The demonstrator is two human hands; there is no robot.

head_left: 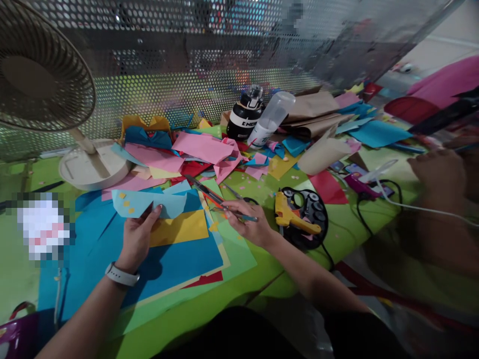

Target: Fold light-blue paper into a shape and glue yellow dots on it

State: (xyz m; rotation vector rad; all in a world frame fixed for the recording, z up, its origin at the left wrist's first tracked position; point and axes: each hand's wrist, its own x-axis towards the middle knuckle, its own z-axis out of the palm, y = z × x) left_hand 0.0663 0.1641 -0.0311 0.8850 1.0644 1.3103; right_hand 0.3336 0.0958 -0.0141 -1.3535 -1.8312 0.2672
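So I'm holding this light blue folded paper piece point(149, 203) in my left hand point(136, 238), thumb pinching its lower edge, fingers curled shut on it from behind. It's got a few little yellow flecks stuck on it and it's hovering just over the counter, above a yellow sheet of paper point(179, 228) that's lying on a big dark blue sheet point(175, 264). My right hand point(250, 225) is gripping a pair of scissors with reddish-orange handles point(213, 197), fingers closed around the handle end, blades pointing up and left toward the pink scraps. I can't tell if the blades are open or shut, they're kind of blurry.

Under all that a light green sheet point(239, 257) is sticking out from below the blue one, and everything's sitting on the green counter point(209, 309). Just right of my right hand a yellow hot glue gun point(292, 218) is lying on a round black paint palette point(312, 214). Further back there's a heap of pink paper point(202, 148), a black bottle with white lettering point(245, 117) and a clear plastic bottle tipped over point(271, 119) touching it. A white desk fan point(45, 85) is standing at the far left. Someone else's hand point(441, 177) is resting at the right edge, near a white cable point(411, 204).
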